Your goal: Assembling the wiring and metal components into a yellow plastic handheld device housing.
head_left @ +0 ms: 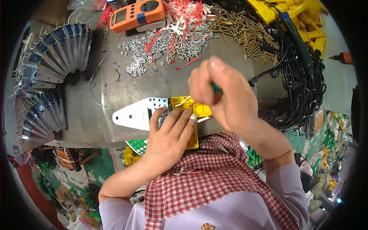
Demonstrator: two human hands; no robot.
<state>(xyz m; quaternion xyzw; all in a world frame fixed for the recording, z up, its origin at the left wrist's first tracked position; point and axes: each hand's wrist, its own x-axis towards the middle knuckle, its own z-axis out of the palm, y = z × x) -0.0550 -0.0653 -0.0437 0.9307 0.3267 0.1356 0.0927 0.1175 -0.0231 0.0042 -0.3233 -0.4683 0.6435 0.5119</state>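
A tapered silver metal plate (132, 115) with holes lies on the table, its wide perforated end joined to a yellow plastic housing (201, 110). My left hand (168, 132) rests over this joint, fingers bent down onto plate and housing, holding them against the table. One fingertip wears a white cover. A short white wire (183, 101) shows inside the housing. Above the housing's right part, my right hand (224, 92) is closed in a fist around a green-handled tool (216, 87), thumb on top. Most of that tool is hidden by the fingers.
Loose screws (188, 40), small nuts (137, 66) and brass-coloured rods (245, 30) lie behind my hands. An orange meter (137, 15) stands at the back. Fanned clear-and-blue parts (57, 50) sit left; black cables (297, 92) and yellow housings (306, 27) lie right.
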